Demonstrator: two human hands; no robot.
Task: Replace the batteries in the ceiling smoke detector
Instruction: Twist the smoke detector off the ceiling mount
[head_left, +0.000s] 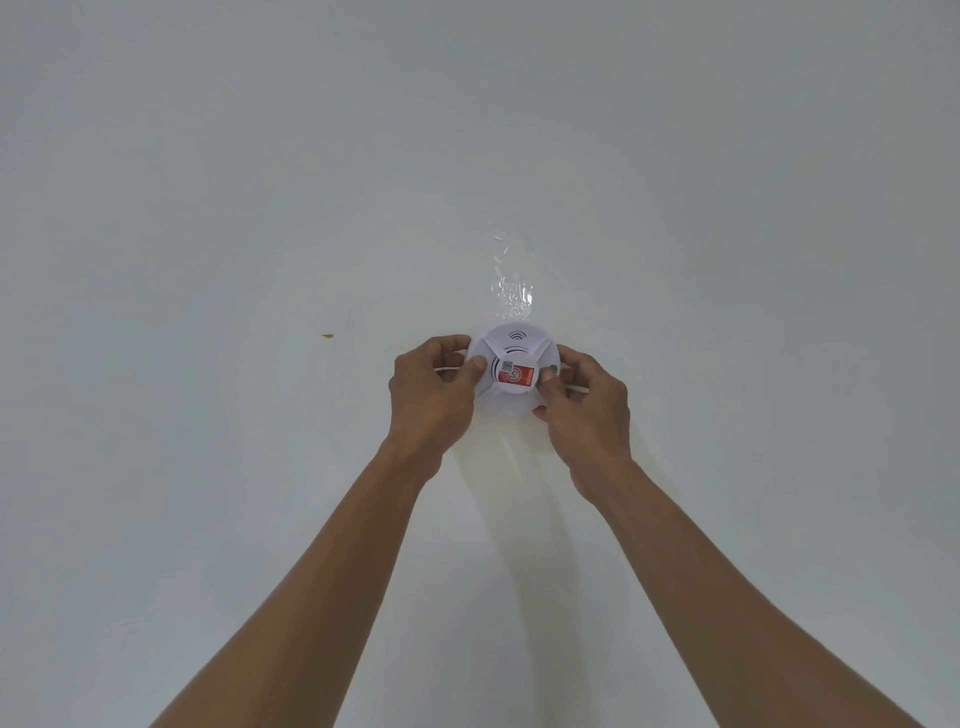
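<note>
A round white smoke detector (511, 345) sits against the white ceiling, with a red sticker (516, 375) on its face. My left hand (434, 392) grips its left rim, thumb pressed on the face and fingers curled over the edge. On the opposite side, my right hand (587, 402) clasps the right rim, thumb near the sticker. Both arms reach up from the bottom of the view. No batteries are visible.
A strip of clear tape (511, 280) is stuck to the ceiling (208, 208) just above the detector. A small yellow-brown speck (327, 336) marks the ceiling to the left. More tape or a pale stain runs below the detector.
</note>
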